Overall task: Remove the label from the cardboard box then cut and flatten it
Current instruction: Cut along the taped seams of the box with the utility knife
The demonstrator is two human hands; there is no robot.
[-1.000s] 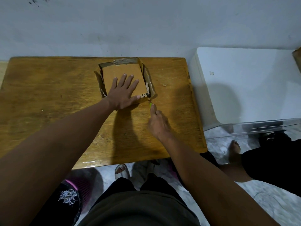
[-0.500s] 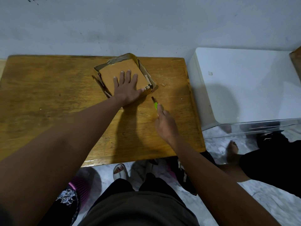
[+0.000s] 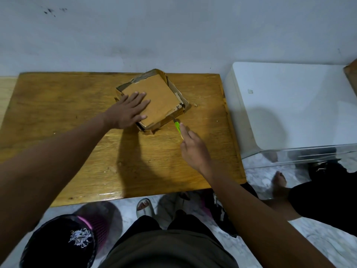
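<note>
A shallow brown cardboard box (image 3: 160, 99) lies on the wooden table (image 3: 67, 113) near its far edge, turned at an angle, with torn flaps around its sides. My left hand (image 3: 129, 111) presses flat on the box's near-left part, fingers straight and spread. My right hand (image 3: 193, 149) grips a green-handled cutter (image 3: 178, 128). Its blade tip touches the box's near-right side wall, below a small scrap of label with printed digits (image 3: 177, 107).
A white appliance with a clear plastic front (image 3: 289, 105) stands just right of the table. On the floor sit a black-lined bin with shredded paper (image 3: 63, 240), a sandalled foot (image 3: 144, 206), and another person's bare foot (image 3: 279, 181). A crumb (image 3: 195, 105) lies by the box.
The box has been rotated clockwise under my left hand, which slid to its left part. My right hand drew back, then brought the cutter's tip against the box's near-right wall.
</note>
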